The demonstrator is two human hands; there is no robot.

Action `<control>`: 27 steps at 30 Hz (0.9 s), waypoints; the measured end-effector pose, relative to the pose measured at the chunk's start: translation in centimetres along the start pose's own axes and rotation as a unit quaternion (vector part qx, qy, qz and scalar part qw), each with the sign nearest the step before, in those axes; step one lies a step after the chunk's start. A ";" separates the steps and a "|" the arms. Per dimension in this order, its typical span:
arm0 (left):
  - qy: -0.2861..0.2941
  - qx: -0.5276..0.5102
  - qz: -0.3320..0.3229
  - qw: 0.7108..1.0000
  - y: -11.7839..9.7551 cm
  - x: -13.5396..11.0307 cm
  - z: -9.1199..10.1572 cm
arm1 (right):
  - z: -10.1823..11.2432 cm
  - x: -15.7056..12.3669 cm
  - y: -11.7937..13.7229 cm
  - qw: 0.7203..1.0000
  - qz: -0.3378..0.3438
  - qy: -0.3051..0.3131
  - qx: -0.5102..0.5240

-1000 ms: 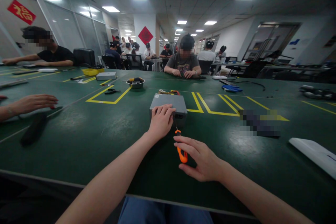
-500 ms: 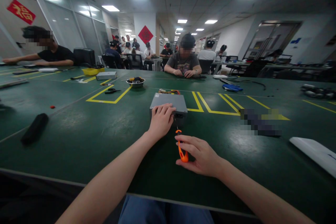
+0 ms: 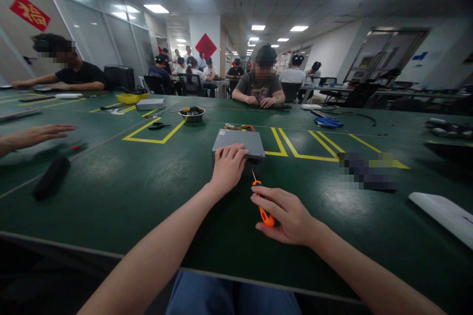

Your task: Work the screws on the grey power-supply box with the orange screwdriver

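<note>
A grey metal box with coloured wires at its far end lies on the green table in front of me. My left hand rests on its near left corner, fingers curled over the top edge. My right hand is closed round the orange handle of a small screwdriver. The thin shaft points up towards the box's near face, and its tip sits close to that face.
A metal bowl of tools, scissors and another grey box lie farther back left. A black bar lies at left, near another person's hand. A white panel sits at right. People sit across the table.
My right hand and the screwdriver have shifted slightly right and up towards the box. Another person's hand at the left edge withdrew, then came back into view.
</note>
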State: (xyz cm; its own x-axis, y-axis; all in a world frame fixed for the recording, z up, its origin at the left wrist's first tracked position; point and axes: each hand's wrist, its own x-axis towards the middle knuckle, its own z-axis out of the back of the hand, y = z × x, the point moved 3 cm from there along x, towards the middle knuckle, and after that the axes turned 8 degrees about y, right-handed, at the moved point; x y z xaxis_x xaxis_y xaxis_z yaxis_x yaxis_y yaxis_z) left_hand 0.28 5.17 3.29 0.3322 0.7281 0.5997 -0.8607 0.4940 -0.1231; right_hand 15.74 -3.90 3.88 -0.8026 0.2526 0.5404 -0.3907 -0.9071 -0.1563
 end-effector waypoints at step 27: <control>0.001 -0.004 0.004 1.000 -0.1 0.0 0.1 | 1.3 -1.5 -1.3 0.999 -0.016 -0.048 -0.013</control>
State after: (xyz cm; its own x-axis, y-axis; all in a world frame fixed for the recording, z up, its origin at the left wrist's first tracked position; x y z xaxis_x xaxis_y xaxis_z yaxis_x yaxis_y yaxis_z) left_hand 0.26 5.06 3.39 0.3259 0.7335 0.5965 -0.8602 0.4918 -0.1348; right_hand 18.07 -3.49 4.31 -0.7432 0.2458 0.6223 -0.4272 -0.8901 -0.1586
